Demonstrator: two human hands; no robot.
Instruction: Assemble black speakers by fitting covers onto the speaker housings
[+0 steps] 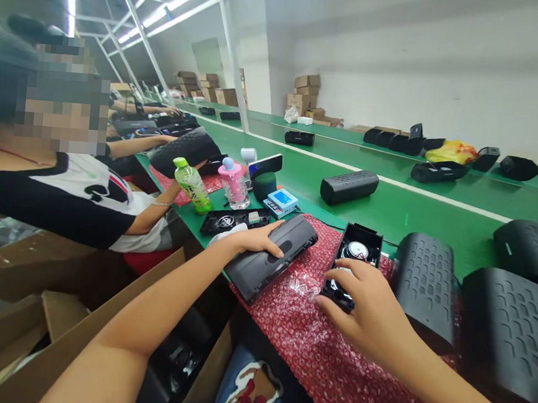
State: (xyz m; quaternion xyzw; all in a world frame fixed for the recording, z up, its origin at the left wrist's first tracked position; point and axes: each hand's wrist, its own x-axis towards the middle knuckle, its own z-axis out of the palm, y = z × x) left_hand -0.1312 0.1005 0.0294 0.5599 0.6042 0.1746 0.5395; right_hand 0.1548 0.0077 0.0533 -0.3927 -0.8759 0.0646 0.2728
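Note:
My left hand grips a black speaker housing, its thumb across the near face and the other fingers partly hidden behind. This housing is tilted over the left edge of the red bubble wrap. To its right, my right hand curves over the near end of an open speaker shell, thumb and fingers around its sides. A round white driver and thin wires show inside the shell. The hand hides part of its near half.
Several black speakers with a dimpled face stand at right. Behind my left hand are a green bottle, a pink bottle and a light-blue device. A co-worker sits at left beside cardboard boxes. Another speaker lies on the green bench.

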